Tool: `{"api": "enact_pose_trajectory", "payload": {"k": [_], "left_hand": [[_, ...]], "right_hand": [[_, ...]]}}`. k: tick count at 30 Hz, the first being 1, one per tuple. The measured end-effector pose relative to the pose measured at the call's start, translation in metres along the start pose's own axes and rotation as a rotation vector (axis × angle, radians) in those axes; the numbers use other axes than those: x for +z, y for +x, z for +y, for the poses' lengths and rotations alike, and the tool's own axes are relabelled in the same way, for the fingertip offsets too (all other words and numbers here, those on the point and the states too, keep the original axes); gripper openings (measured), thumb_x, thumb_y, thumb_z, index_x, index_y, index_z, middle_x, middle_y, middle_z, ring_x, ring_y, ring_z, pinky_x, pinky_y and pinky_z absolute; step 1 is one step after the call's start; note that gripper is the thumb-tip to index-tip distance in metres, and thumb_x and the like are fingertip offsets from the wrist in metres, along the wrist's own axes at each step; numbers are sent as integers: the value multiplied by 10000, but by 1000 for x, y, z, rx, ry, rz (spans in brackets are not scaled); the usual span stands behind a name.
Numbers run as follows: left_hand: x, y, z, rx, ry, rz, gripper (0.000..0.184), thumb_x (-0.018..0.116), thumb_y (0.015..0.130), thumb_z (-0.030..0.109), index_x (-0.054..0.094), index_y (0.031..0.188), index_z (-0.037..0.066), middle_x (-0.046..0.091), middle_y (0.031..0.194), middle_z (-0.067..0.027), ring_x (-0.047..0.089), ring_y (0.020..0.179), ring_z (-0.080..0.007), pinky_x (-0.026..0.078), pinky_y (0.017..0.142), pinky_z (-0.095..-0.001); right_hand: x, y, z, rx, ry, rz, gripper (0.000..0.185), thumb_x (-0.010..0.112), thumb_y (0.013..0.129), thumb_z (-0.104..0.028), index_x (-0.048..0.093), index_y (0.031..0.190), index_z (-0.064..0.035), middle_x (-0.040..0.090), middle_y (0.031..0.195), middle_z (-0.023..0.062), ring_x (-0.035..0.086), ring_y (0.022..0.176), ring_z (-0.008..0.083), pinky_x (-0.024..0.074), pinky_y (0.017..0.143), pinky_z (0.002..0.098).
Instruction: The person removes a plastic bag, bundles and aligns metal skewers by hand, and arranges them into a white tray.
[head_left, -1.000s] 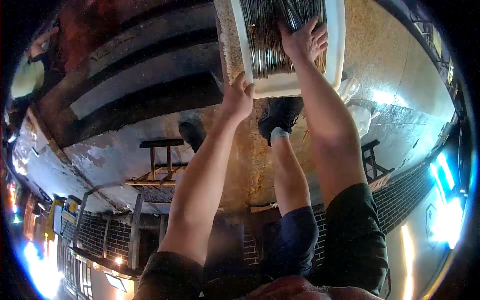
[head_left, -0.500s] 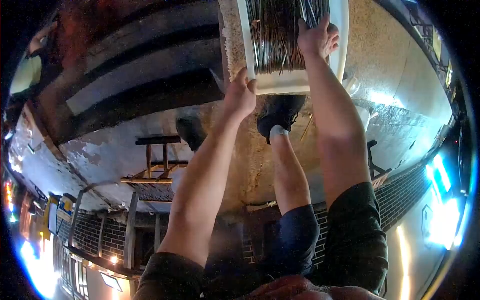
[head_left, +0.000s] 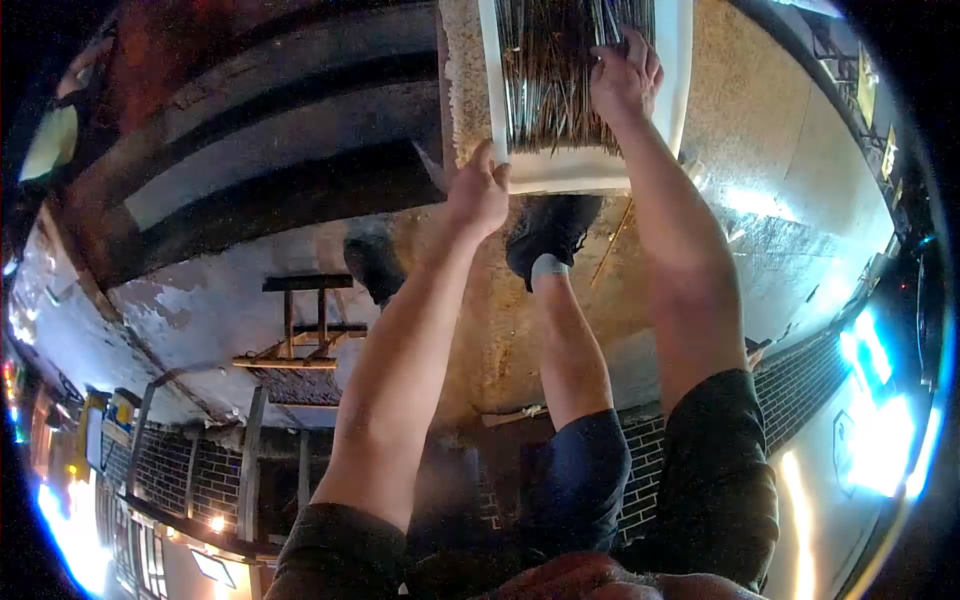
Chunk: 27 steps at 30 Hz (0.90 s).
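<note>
Sticks [head_left: 548, 95] lie inside the tub [head_left: 568, 172]. Left hand [head_left: 478, 200] pinches the tub's near-left corner; right hand [head_left: 622, 92] is half-curled over the sticks, grip unclear. Probable handling: light, stiff; grasp small bundles mid-length.

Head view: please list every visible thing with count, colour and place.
Tray: one, white, top centre
Thin sticks: many, dark and silvery, inside tray
Wooden frame: one, dark brown, left
Brick walling: count unclear, dark, both lower sides
Lights: several, whitish, both side edges
Floor: one, brown-grey, centre
Shoes: two, black, below tray
Shorts: one pair, navy, lower centre
Sleeves: two, black, bottom
Left hand: one, bare, on tray's near-left corner
Right hand: one, bare, at sticks
</note>
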<state>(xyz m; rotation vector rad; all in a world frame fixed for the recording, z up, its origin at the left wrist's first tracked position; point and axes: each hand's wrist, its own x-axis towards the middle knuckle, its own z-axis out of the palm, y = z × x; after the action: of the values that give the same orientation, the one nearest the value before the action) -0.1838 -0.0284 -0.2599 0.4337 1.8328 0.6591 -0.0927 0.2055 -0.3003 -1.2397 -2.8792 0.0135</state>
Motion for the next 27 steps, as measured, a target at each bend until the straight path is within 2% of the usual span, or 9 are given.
{"api": "enact_pose_trajectory", "payload": {"k": [6, 9, 10, 14, 17, 18, 21, 22, 27], "left_hand": [[7, 2, -7, 6, 11, 54, 428, 517, 885, 183, 417, 1275, 39, 602, 1027, -257, 582, 949, -409, 472, 803, -463], [-3, -5, 11, -24, -11, 34, 405, 515, 884, 165, 427, 1260, 41, 601, 1032, -252, 573, 959, -413, 465, 802, -466], [-2, -4, 10, -17, -35, 39, 401, 512, 885, 163, 426, 1257, 41, 602, 1030, -251, 572, 958, -415, 465, 801, -466], [-1, -4, 7, 8, -68, 24, 378, 498, 892, 153, 424, 1244, 38, 605, 1019, -248, 574, 950, -417, 463, 797, -467], [-3, -4, 11, -3, -26, 26, 372, 486, 899, 150, 414, 1246, 37, 607, 1015, -248, 576, 957, -413, 462, 797, -469], [-2, -5, 12, -16, -6, 28, 372, 482, 902, 151, 409, 1249, 37, 607, 1015, -248, 577, 961, -411, 461, 798, -470], [1, -6, 11, -38, -74, 31, 379, 479, 903, 159, 401, 1254, 38, 606, 1016, -250, 577, 969, -408, 461, 801, -470], [-1, -5, 13, -60, -40, 0, 380, 472, 904, 159, 396, 1258, 43, 604, 1017, -258, 575, 971, -410, 463, 801, -467], [-2, -4, 11, -15, -7, 5, 410, 462, 907, 153, 376, 1283, 13, 594, 1044, -266, 571, 979, -413, 455, 817, -469]], "right_hand": [[-13, 0, -28, 173, -57, -207, 366, 643, 766, -427, 655, 1013, -157, 270, 1378, 119, 208, 1284, 349, 157, 1053, 512], [0, -10, -30, 184, -146, -169, 452, 599, 784, -488, 627, 1090, -157, 240, 1406, 133, 184, 1307, 351, 135, 1063, 518], [1, -10, -37, 257, -100, -196, 612, 527, 804, -582, 580, 1159, -87, 196, 1430, 161, 143, 1328, 369, 106, 1072, 527], [-3, -10, -65, 382, -53, -248, 889, 447, 776, -716, 497, 1208, 59, 109, 1460, 218, 107, 1338, 398, 87, 1078, 520], [-11, -7, -84, 446, -26, -279, 927, 483, 730, -745, 493, 1227, 38, 116, 1455, 217, 108, 1329, 398, 100, 1071, 515], [1, -9, -86, 440, -62, -187, 939, 535, 696, -743, 502, 1214, 39, 179, 1419, 211, 119, 1312, 391, 124, 1055, 516], [-28, 4, -97, 521, 101, -478, 849, 500, 761, -681, 557, 1162, 65, 251, 1407, 252, 230, 1281, 370, 183, 1024, 523], [-33, 5, -99, 514, 67, -466, 877, 507, 767, -669, 484, 1223, 80, 292, 1377, 273, 308, 1234, 383, 228, 1013, 500], [-7, -7, -105, 575, 199, -357, 1009, 551, 769, -621, 176, 1392, 79, 267, 1381, 289, 302, 1268, 407, 265, 1055, 443]]}}
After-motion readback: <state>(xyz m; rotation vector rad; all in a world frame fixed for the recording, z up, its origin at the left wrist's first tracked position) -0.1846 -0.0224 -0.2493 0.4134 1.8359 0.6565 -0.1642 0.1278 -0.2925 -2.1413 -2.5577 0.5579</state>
